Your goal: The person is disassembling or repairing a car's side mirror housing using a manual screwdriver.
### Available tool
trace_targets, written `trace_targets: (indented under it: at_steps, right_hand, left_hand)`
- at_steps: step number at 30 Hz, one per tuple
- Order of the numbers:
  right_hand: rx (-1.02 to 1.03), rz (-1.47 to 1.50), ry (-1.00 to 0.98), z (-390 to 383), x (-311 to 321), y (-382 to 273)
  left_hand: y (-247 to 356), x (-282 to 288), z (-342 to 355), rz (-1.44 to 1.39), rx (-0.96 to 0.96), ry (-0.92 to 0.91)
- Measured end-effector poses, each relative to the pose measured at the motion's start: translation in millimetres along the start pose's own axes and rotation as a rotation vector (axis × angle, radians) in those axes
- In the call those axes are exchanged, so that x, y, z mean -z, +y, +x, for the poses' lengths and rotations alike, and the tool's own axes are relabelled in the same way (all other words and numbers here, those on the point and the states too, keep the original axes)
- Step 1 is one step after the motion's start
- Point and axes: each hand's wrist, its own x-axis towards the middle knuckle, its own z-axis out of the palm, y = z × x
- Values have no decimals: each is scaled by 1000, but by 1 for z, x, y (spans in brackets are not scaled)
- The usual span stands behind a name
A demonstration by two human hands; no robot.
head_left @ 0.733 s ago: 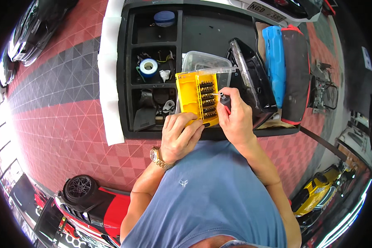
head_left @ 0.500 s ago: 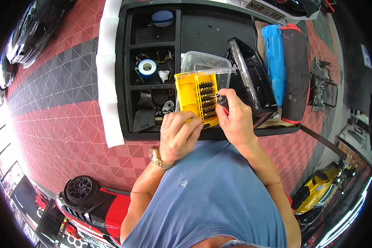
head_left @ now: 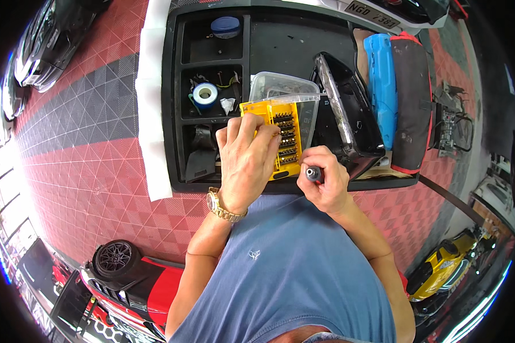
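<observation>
A yellow bit case (head_left: 283, 171) with a clear lid lies open in front of me, rows of dark and gold screwdriver bits (head_left: 288, 140) standing in its right half. My left hand (head_left: 247, 151) is over the case's left half, its fingers bent together at the edge of the bit rows. Whether a bit is pinched there is hidden. In my right hand (head_left: 328, 182), just off the case's lower right corner, is a dark screwdriver handle (head_left: 313, 173), its round end facing up. The fingers wrap round it.
The case rests on a black compartment tray (head_left: 206, 188) with a blue-and-white tape roll (head_left: 204, 95). A clear plastic container (head_left: 269, 83) sits behind it. To the right are a glossy black part (head_left: 355, 114), a blue case (head_left: 380, 86) and a black-and-red roll (head_left: 411, 103).
My left hand has moved up from the case's lower edge onto the bits. My right hand has drawn down, away from the bits, and turned the screwdriver handle upward.
</observation>
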Motion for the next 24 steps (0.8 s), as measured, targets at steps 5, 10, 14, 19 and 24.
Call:
trace_targets:
  at_steps: [5, 10, 14, 19, 24]
  right_hand:
    - [-314, 115, -75, -5, 8, -12]
    - [-647, 534, 41, 9, 2, -14]
    - [-632, 645, 18, 19, 1, -12]
    - [-591, 663, 97, 27, -9, -15]
    - [-419, 474, 113, 32, -12, -5]
  left_hand:
    - [4, -4, 1, -26, 50, 33]
    - [7, 1, 3, -202, -19, 193]
    - [8, -4, -7, -610, 99, 58]
    - [-5, -11, -5, -662, 62, 98]
    - [-12, -19, -6, -785, 86, 86]
